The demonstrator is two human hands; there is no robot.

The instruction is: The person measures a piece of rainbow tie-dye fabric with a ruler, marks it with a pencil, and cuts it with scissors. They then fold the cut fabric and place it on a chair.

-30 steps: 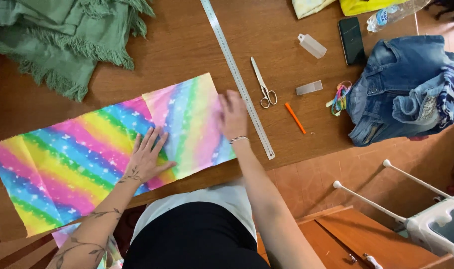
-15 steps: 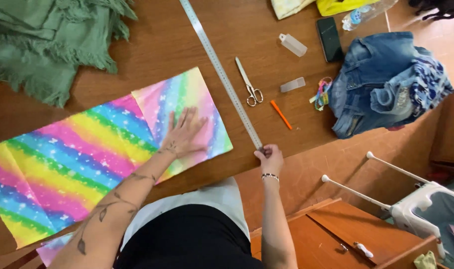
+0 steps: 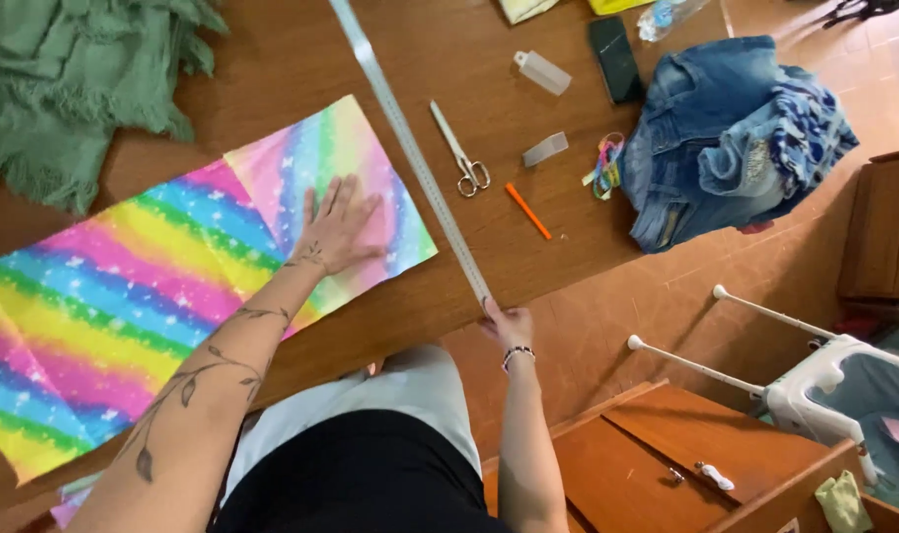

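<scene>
The rainbow-striped fabric (image 3: 153,286) lies flat on the wooden table (image 3: 272,59), pinned by the open, flat left hand (image 3: 339,229). The long metal ruler (image 3: 410,158) runs just beside its right edge; the right hand (image 3: 506,322) pinches the near end at the table edge. Risks: uneven pressure may wrinkle the fabric; a one-end grip may let the ruler pivot toward the scissors (image 3: 461,158).
</scene>
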